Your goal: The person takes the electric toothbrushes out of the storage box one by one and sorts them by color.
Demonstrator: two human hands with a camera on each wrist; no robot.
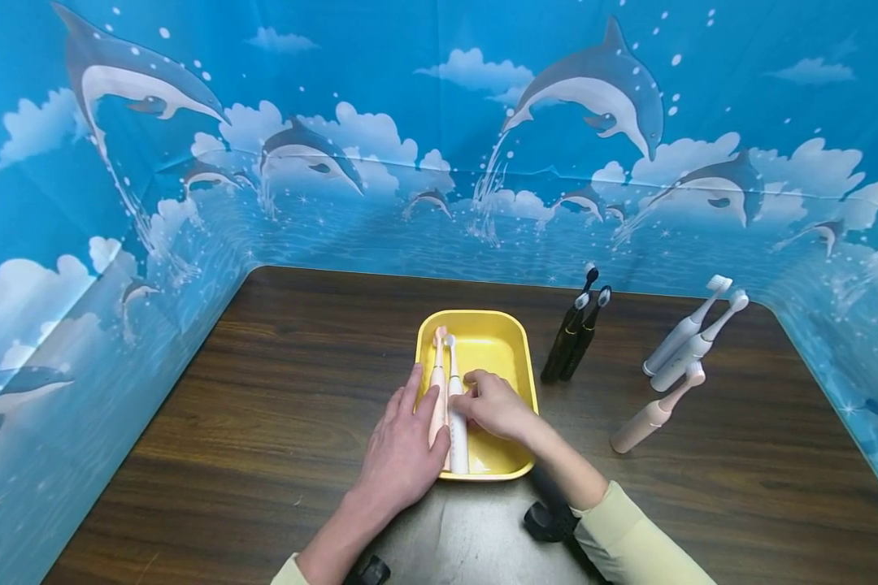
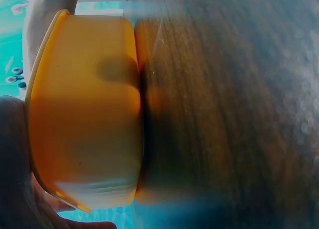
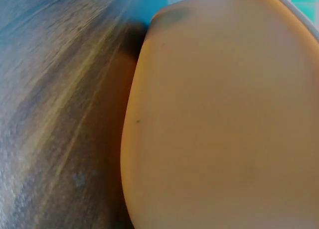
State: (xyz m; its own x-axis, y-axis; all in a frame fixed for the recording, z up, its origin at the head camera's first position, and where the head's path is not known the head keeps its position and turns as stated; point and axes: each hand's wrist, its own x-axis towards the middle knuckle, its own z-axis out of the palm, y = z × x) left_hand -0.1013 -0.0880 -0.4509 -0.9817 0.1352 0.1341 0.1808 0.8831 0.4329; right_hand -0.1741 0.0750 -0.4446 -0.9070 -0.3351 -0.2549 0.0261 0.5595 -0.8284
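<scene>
Between both hands [image 1: 402,447], two toothbrushes [image 1: 448,406].

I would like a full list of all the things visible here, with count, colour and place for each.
tray: 1, yellow, table centre
toothbrushes in tray: 2, one pink, one white, along its left side
black toothbrushes: 2, right of tray
white toothbrushes: 2, far right
pink toothbrush: 1, in front of the white pair
table: 1, dark wood
backdrop: blue, dolphins, around table
left hand: flat on tray's left edge
right hand: fingers on white toothbrush in tray
</scene>
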